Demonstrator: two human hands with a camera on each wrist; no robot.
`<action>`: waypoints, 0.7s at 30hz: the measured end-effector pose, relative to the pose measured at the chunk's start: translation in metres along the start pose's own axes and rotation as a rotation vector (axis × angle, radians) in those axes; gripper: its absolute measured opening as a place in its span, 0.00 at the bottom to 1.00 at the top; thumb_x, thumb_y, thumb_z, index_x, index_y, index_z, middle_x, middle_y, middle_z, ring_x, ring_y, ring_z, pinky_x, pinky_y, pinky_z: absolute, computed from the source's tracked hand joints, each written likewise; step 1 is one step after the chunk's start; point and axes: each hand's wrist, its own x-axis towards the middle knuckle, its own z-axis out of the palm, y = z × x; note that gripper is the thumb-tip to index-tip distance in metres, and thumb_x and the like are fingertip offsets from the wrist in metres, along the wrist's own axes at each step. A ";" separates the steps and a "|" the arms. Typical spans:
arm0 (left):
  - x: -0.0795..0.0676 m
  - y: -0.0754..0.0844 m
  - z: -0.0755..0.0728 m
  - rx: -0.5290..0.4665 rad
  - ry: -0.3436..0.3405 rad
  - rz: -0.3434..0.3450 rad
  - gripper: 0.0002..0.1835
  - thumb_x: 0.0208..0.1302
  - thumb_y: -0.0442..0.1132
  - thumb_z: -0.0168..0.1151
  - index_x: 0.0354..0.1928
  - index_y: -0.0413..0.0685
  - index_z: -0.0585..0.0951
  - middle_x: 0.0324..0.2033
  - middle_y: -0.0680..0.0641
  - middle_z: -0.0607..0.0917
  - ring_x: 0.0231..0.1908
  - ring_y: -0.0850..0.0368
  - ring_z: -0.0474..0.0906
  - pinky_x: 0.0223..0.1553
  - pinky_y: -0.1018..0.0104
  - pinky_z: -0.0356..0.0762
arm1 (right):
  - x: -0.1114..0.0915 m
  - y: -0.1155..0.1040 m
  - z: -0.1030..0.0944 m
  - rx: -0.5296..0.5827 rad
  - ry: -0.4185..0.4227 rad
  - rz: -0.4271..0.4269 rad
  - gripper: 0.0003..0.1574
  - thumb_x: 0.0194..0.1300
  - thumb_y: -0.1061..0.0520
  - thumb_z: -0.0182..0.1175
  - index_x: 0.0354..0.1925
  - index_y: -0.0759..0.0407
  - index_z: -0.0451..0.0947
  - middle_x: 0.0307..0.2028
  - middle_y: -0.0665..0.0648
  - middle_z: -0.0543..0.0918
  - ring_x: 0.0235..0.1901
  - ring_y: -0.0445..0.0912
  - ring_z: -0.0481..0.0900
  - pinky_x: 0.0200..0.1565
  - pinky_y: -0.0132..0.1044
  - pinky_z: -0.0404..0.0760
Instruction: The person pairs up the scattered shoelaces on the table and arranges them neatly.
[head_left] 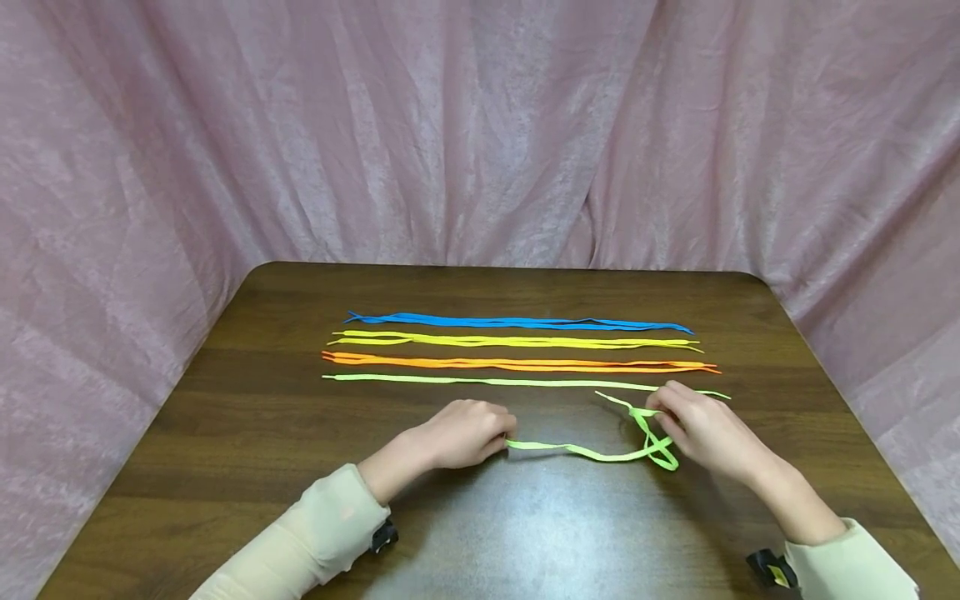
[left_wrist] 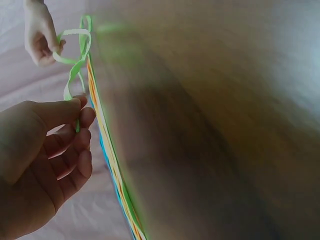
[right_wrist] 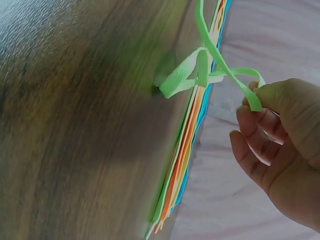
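Observation:
A light green shoelace (head_left: pixel 611 457) stretches between the two hands, with its right part bunched in loops and a crossing. My left hand (head_left: pixel 467 435) pinches it near one end between thumb and forefinger; a short tip pokes out below the fingers (left_wrist: pixel 86 117) in the left wrist view. By the loops, my right hand (head_left: pixel 708 429) pinches the same lace, its other fingers loosely bent. One free tip points left from the bunched part. In the right wrist view, a flat loop (right_wrist: pixel 180 77) hangs beside the thumb and fingertips.
Beyond the hands, a straight light green shoelace (head_left: pixel 525 382), orange laces (head_left: pixel 517 364), yellow laces (head_left: pixel 517 342) and blue laces (head_left: pixel 517 322) lie in parallel rows on the brown wooden table (head_left: pixel 247 417). The right hand overlaps the green row. A pink curtain (head_left: pixel 480 133) hangs behind.

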 end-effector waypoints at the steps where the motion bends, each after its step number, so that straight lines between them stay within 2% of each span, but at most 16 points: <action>1: -0.004 -0.003 -0.001 -0.007 0.008 -0.008 0.04 0.63 0.39 0.57 0.30 0.54 0.78 0.27 0.58 0.79 0.24 0.69 0.71 0.24 0.75 0.68 | 0.000 0.001 0.000 -0.002 0.006 -0.002 0.15 0.47 0.70 0.61 0.32 0.54 0.74 0.28 0.43 0.72 0.23 0.32 0.64 0.24 0.25 0.67; 9: -0.036 -0.022 -0.005 -0.022 0.054 -0.071 0.03 0.61 0.38 0.59 0.30 0.53 0.78 0.26 0.57 0.78 0.24 0.67 0.70 0.24 0.75 0.68 | -0.001 0.006 0.001 -0.012 0.040 0.001 0.17 0.43 0.71 0.62 0.31 0.54 0.72 0.25 0.40 0.68 0.21 0.31 0.62 0.21 0.23 0.63; 14: -0.050 -0.029 -0.008 -0.018 0.063 -0.103 0.03 0.60 0.35 0.60 0.32 0.53 0.79 0.29 0.56 0.79 0.26 0.66 0.74 0.25 0.73 0.71 | -0.001 0.008 0.000 0.001 0.029 0.014 0.15 0.44 0.69 0.62 0.30 0.54 0.72 0.23 0.39 0.67 0.21 0.30 0.62 0.21 0.21 0.61; 21: -0.067 -0.037 -0.013 -0.020 0.085 -0.140 0.03 0.58 0.35 0.62 0.31 0.52 0.78 0.27 0.57 0.78 0.24 0.67 0.71 0.24 0.74 0.69 | -0.002 0.007 -0.001 0.012 0.017 0.071 0.16 0.45 0.68 0.63 0.28 0.51 0.71 0.20 0.38 0.65 0.19 0.30 0.59 0.20 0.25 0.60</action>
